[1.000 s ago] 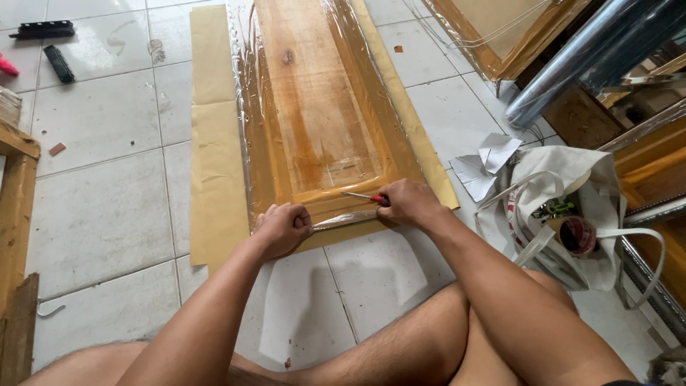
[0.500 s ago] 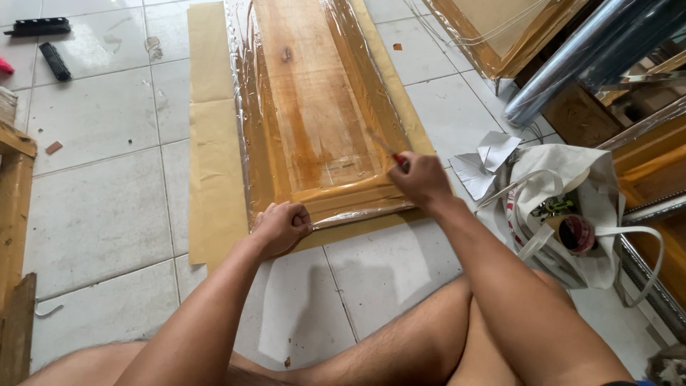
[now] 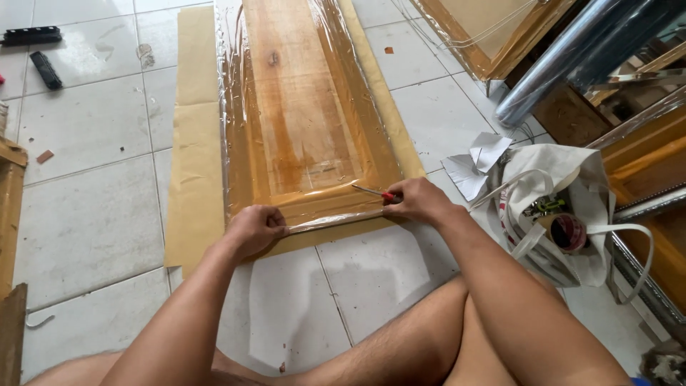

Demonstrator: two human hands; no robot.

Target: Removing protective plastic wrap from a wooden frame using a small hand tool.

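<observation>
1. A white tote bag (image 3: 572,179) held a tape roll (image 3: 569,232).
2. The plastic-wrapped wooden panel (image 3: 307,107) lay on the floor, glossy.
3. Left hand (image 3: 254,229) fingers clenched the gathered wrap at the panel's near edge; right hand (image 3: 418,200) fingers gripped a red-handled blade (image 3: 375,191).

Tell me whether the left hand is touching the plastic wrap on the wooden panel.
Touching. The head view shows the left hand closed around the bunched plastic wrap at the wooden panel's near edge.
</observation>
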